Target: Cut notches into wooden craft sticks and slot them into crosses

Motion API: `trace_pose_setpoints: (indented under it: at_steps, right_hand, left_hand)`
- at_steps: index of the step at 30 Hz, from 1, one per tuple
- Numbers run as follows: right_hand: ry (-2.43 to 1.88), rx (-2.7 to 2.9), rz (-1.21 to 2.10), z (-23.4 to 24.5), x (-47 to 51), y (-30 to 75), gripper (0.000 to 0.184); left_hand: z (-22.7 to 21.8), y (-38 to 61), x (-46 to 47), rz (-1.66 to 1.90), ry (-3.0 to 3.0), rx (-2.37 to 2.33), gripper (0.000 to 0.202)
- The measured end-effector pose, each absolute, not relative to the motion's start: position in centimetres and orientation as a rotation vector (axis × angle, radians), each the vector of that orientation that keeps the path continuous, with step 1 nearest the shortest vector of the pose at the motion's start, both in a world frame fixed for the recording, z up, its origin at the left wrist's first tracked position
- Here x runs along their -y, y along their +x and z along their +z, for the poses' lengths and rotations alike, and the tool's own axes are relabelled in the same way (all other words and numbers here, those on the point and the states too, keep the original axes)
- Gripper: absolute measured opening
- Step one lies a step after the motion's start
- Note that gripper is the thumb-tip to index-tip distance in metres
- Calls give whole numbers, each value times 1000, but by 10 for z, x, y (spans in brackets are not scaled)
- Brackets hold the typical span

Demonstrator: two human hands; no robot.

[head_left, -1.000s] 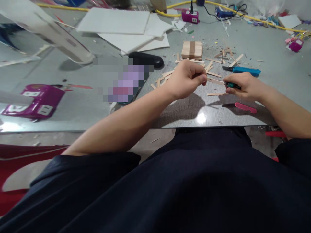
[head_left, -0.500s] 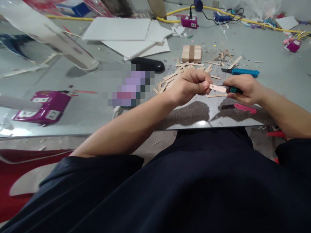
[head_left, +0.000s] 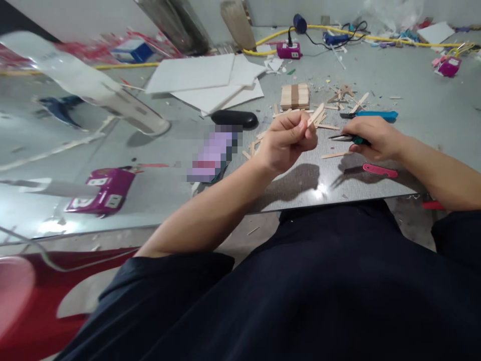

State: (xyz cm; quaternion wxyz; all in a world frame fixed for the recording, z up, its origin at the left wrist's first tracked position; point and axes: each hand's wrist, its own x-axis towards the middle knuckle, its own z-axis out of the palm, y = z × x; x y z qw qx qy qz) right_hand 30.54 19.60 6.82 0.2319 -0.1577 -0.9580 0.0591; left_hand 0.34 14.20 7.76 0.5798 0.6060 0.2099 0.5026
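Note:
Pinched between thumb and fingers of my left hand is a pale wooden craft stick, tilted up to the right. My right hand is closed around the dark green handles of pliers, whose pointed metal jaws face left, apart from the stick. Beyond my left hand lie a banded bundle of craft sticks and several loose ones, partly hidden by the hand. A blue utility knife rests behind my right hand. In front of it lies a pink folding knife, its dark blade out.
A phone with a blurred purple screen and a black case lie left of my left arm. White boards, a clear bottle-like tube and a purple power socket are farther left. A yellow cable runs along the back.
My left hand has drawn the craft stick away from the pliers and turned it upward. The pliers stay in my right hand, and the camera view has shifted slightly.

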Motion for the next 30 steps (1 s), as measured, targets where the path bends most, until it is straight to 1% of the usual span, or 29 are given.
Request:
trace_pose_setpoints:
  at_steps: [4,6,11,14,18,21,25,30]
  right_hand:
    - [-379,2626,120,64,-203,304,40]
    - [-358,2623,103,63,-204,303,40]
    - [-346,2645,86,68,-198,303,43]
    - [-350,2698,159,76,-190,302,47]
    - [-444,2740,308,82,-185,301,45]
    - [-436,2717,316,81,-186,302,48]
    - [-429,2696,285,80,-187,301,54]
    - [-388,2711,324,86,-184,303,55]
  left_hand:
    - [63,-4,-155,1241,1532,-601,74]
    - [59,-10,-158,1245,1640,-644,69]
    - [61,-20,-158,1202,1799,-628,62]
    - [65,-20,-155,1184,1823,-626,61]
    - [68,-21,-155,1176,1851,-615,62]
    - [68,-21,-153,1171,1875,-596,60]
    - [72,-19,-147,1152,1925,-627,49]
    - [77,-14,-142,1141,1902,-669,36]
